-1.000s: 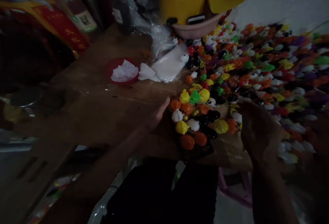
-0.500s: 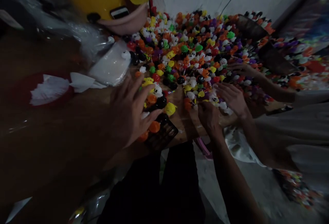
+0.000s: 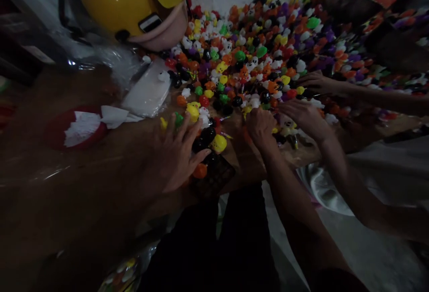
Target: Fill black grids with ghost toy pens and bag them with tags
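My left hand lies with fingers spread beside a small cluster of plastic figure toys, its fingertips touching or close to them. A yellow figure, an orange one and shiny black ones lie by its thumb. Under them, at the table edge, is a dark gridded tray. My right hand is closed, knuckles up, at the near edge of the big heap of figures. Its fingertips are hidden, and so is anything in them. White figures lie just beyond it.
Another person's two hands work in the heap to my right. A yellow helmet-shaped object sits in a pink basin at the back left. A plastic-wrapped pack and a red dish holding paper slips lie left.
My right hand has moved forward and slightly left, towards the heap. My left hand stays spread by the cluster. The view has shifted, and the other person's hands have moved a little.
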